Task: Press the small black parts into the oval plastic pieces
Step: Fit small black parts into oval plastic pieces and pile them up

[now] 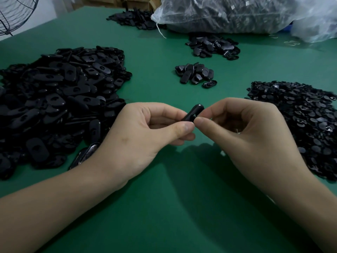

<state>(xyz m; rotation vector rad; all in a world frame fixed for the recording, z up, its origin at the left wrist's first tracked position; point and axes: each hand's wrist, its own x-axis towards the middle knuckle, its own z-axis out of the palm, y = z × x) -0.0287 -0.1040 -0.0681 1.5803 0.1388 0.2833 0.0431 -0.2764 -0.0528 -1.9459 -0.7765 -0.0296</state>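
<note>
Fingers of the left hand [145, 130] pinch one oval plastic piece [193, 112] edge-on above the green table [164, 207], thumb on its near end. Just right of them, the right hand [249, 132] closes thumb and forefinger on a small black part [195, 116] that touches the oval's face. Beyond the left knuckles lies a large heap of ovals [54, 99], beyond the right knuckles a heap of small parts [299, 123], and past the fingertips a little pile of ovals [196, 73].
</note>
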